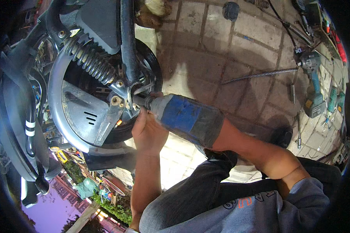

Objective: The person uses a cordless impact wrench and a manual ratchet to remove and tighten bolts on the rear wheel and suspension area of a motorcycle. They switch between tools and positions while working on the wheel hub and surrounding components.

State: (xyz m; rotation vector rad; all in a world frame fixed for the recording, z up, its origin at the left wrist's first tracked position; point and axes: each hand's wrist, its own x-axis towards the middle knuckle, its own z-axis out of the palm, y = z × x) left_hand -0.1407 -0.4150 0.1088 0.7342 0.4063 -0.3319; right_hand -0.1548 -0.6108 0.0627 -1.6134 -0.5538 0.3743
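Note:
Before me is the rear of a scooter or moped, with a coil-spring shock absorber (90,61) and a grey slotted side cover (87,116) beside the black rear wheel (151,58). A blue and grey power wrench (182,113) points its dark nose (141,100) at the bracket by the wheel's axle. My right forearm runs up to the rear of this wrench, whose body hides my right hand (218,139). Close under the nose is my left hand (150,131), thumb raised by the bracket. Its other fingers are mostly hidden, so its hold is unclear.
On the paving (210,70) at the right lie a teal and grey cordless power tool (313,87), a twisted metal rod (259,76), a socket (293,93) and a green-handled tool (332,99). A black round object (230,11) stands at the top.

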